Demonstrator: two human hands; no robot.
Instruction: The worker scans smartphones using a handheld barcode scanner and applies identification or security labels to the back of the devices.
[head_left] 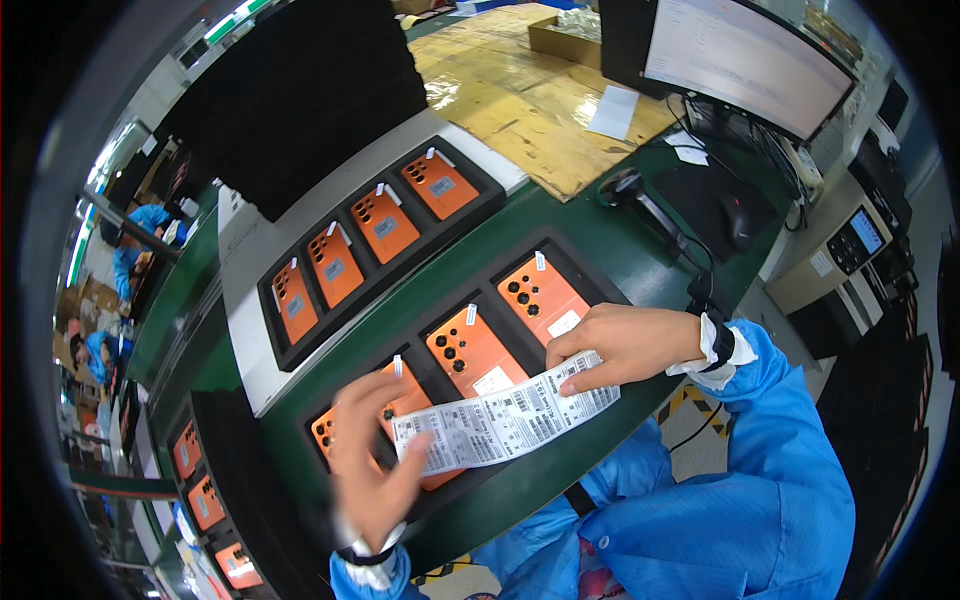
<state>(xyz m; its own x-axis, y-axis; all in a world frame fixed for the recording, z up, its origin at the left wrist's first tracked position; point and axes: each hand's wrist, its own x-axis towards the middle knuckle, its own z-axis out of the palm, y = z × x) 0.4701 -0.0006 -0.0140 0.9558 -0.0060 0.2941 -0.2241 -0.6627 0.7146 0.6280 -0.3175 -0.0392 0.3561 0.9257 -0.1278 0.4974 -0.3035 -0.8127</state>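
Note:
A strip of white printed labels (pixel 500 425) stretches across the near foam tray, over the lower parts of the orange phones. My right hand (pixel 635 345) pinches its right end, thumb on top and fingers bent behind. At the strip's left end is my left hand (pixel 372 455), slightly blurred, thumb and fingers apart; its thumb overlaps the strip's edge. Beneath, an orange phone (pixel 470 350) and another orange phone (pixel 545 290) lie camera side up in the black foam tray (pixel 595 270). Phones farther left are partly covered by my left hand and the strip.
Another black tray (pixel 380 270) of orange phones lies beyond, on a white surface. A barcode scanner (pixel 640 205), a mouse (pixel 738 220) and a monitor (pixel 750 65) stand at the right, by a label printer (pixel 850 245). More phones (pixel 205 503) sit at lower left.

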